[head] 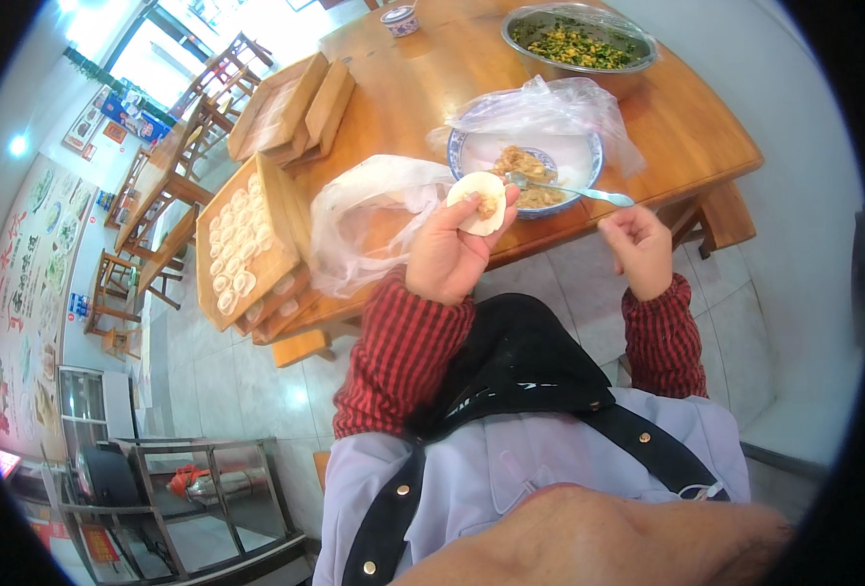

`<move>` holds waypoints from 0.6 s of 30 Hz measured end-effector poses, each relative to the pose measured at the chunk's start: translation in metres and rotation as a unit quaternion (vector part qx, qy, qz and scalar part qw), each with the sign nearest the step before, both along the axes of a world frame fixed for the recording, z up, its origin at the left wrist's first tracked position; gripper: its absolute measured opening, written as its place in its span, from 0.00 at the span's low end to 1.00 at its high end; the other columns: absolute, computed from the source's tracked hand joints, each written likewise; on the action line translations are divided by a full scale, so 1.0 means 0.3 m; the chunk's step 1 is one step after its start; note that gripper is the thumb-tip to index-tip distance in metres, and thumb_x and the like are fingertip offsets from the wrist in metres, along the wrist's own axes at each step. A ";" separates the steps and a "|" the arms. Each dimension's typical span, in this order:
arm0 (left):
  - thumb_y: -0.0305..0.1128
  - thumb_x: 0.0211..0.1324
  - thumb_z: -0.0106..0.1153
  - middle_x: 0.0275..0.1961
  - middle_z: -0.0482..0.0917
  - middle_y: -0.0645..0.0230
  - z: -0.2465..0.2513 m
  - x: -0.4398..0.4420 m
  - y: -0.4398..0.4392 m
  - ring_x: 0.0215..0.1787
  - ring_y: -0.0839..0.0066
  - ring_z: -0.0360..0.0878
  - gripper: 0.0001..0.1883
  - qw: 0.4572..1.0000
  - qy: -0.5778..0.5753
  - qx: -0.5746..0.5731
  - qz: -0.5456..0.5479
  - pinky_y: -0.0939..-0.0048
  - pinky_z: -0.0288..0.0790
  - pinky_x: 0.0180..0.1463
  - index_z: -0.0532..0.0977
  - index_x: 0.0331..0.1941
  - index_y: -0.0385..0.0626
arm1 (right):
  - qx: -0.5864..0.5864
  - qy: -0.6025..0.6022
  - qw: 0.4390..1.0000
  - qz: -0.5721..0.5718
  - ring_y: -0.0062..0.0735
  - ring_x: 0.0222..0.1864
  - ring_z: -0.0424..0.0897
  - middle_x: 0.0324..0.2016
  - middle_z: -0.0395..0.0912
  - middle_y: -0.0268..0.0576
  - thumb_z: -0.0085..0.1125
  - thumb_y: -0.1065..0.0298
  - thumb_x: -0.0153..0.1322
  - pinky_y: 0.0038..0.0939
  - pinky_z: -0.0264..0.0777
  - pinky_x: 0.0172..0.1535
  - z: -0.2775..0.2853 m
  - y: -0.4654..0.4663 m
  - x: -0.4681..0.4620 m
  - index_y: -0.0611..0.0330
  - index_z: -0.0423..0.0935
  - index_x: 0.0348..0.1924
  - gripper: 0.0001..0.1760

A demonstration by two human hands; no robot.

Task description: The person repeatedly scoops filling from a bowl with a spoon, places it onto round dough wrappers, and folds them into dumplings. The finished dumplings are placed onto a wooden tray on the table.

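Observation:
My left hand point(447, 253) holds a round dough wrapper point(470, 192), its thumb resting by a dab of meat filling point(487, 206) on the dough. Just behind it on the table is a blue-and-white bowl point(595, 157) with more minced filling point(520, 165) inside. A metal spoon point(599, 195) lies in that bowl, its handle sticking out over the rim to the right. Close below the handle's end, my right hand point(641, 249) has curled fingers and nothing visible in them. Clear plastic point(550, 110) drapes over the bowl's far side.
Left of my hands, a plastic bag point(374, 220) lies beside stacked wooden trays point(286, 289), the top one bearing rows of dumplings point(238, 234). More wooden trays point(286, 110) stand behind. A metal basin point(582, 69) of chopped greens and a lidded jar point(400, 22) occupy the table's far side.

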State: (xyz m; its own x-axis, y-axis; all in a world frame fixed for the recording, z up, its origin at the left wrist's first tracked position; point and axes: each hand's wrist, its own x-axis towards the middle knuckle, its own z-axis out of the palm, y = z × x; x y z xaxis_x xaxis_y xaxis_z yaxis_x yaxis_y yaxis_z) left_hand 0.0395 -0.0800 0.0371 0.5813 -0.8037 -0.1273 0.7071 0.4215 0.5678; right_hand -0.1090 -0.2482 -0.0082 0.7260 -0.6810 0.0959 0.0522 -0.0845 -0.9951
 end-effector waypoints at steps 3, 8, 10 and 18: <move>0.25 0.60 0.42 0.55 0.67 0.53 0.006 -0.014 -0.007 0.60 0.58 0.65 0.18 1.000 -0.013 -0.002 -0.022 0.63 0.69 0.56 0.59 0.54 0.32 | -0.055 -0.035 0.997 0.035 0.14 0.17 0.69 0.24 0.74 0.35 0.59 0.71 0.64 0.15 0.61 0.20 0.023 0.055 0.000 0.65 0.75 0.37 0.10; 0.24 0.60 0.41 0.54 0.68 0.54 0.010 -0.038 0.002 0.57 0.61 0.68 0.17 0.998 -0.020 -0.011 -0.066 0.63 0.68 0.57 0.60 0.53 0.33 | -0.149 -0.130 0.979 0.048 0.18 0.21 0.71 0.29 0.75 0.39 0.60 0.72 0.62 0.19 0.64 0.26 0.094 0.113 0.111 0.66 0.75 0.41 0.14; 0.24 0.60 0.41 0.53 0.68 0.55 0.010 -0.036 0.006 0.56 0.63 0.68 0.17 0.998 -0.029 -0.008 -0.062 0.63 0.68 0.57 0.61 0.53 0.33 | -0.145 -0.102 0.982 0.062 0.19 0.22 0.72 0.30 0.75 0.39 0.60 0.73 0.62 0.19 0.65 0.27 0.115 0.121 0.150 0.66 0.76 0.38 0.12; 0.23 0.59 0.42 0.52 0.70 0.56 -0.013 -0.001 0.015 0.54 0.64 0.69 0.16 0.998 -0.035 -0.023 -0.035 0.64 0.68 0.57 0.61 0.52 0.34 | -0.072 -0.098 0.988 0.092 0.15 0.24 0.73 0.31 0.75 0.37 0.59 0.76 0.62 0.17 0.67 0.29 0.111 0.137 0.231 0.67 0.76 0.31 0.06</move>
State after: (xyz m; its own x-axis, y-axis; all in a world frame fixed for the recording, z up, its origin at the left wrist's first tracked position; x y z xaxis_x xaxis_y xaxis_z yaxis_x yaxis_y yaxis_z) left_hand 0.0393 -0.0756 0.0333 0.5292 -0.8470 -0.0503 0.6952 0.3988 0.5980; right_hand -0.0398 -0.2070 0.0252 0.7937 -0.5088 0.3334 0.2703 -0.1960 -0.9426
